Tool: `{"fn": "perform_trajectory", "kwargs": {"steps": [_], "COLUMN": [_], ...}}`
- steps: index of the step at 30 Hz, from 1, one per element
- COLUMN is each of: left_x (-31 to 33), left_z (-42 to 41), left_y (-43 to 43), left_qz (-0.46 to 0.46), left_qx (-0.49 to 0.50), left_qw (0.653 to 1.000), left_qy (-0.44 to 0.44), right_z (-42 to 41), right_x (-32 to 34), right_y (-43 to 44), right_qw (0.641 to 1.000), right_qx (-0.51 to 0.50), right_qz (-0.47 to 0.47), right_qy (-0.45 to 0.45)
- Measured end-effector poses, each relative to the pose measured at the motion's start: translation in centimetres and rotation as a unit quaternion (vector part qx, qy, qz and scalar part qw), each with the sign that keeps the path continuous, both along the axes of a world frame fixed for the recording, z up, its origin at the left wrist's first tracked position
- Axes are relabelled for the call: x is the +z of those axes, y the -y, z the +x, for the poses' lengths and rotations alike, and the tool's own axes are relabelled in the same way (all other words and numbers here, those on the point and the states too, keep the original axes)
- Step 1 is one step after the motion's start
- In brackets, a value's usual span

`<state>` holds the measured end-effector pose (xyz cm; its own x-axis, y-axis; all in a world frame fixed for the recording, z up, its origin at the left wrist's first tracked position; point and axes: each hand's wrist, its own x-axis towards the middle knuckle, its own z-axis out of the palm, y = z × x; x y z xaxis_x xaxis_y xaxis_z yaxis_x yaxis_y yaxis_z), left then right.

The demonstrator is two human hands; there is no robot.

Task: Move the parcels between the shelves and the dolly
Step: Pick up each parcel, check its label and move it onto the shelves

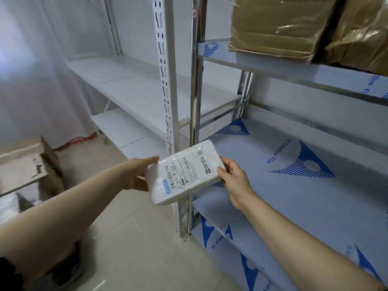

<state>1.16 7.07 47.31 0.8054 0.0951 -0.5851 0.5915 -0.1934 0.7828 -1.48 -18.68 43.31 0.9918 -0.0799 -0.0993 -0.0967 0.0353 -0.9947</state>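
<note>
A flat white parcel [185,172] with a printed shipping label is held in the air in front of the shelf posts. My left hand [138,175] grips its left end and my right hand [235,177] grips its right end. It hangs just off the front left corner of the middle steel shelf [294,181], which is covered in blue protective film. Two brown taped parcels [281,26] sit on the shelf above.
A white metal rack [134,89] with bare boards stands to the left behind a perforated post [165,85]. A cardboard box [27,164] sits low at the left over white bags. A lower film-covered shelf [241,248] lies below. Tiled floor runs between.
</note>
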Motion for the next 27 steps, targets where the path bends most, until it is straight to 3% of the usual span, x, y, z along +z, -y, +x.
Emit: {"fn": "perform_trajectory", "kwargs": {"steps": [4, 7, 10, 21, 27], "left_x": [-0.5, -0.4, -0.4, -3.3, -5.7], "left_z": [-1.8, -2.3, -2.4, 2.3, 8.9], "left_y": [-6.4, -11.2, -16.2, -33.5, -40.2], "left_qz": [0.044, 0.054, 0.065, 0.094, 0.111], "left_qx": [0.023, 0.024, 0.008, 0.11, 0.161], "left_qw": [0.998, 0.997, 0.996, 0.984, 0.972], "left_qy": [-0.031, -0.04, -0.053, 0.106, 0.13], "right_z": [1.4, 2.9, 5.2, 14.5, 21.1], "right_x": [-1.2, -1.3, -1.1, -3.0, -5.8], "right_y": [-7.3, -13.4, -20.1, -45.4, -53.6], "right_qw": [0.997, 0.986, 0.978, 0.958, 0.964], "right_qx": [0.079, 0.119, 0.162, 0.237, 0.22], "right_qz": [0.018, 0.101, 0.108, 0.088, 0.092], "right_qy": [-0.002, -0.059, -0.081, -0.133, -0.116]}}
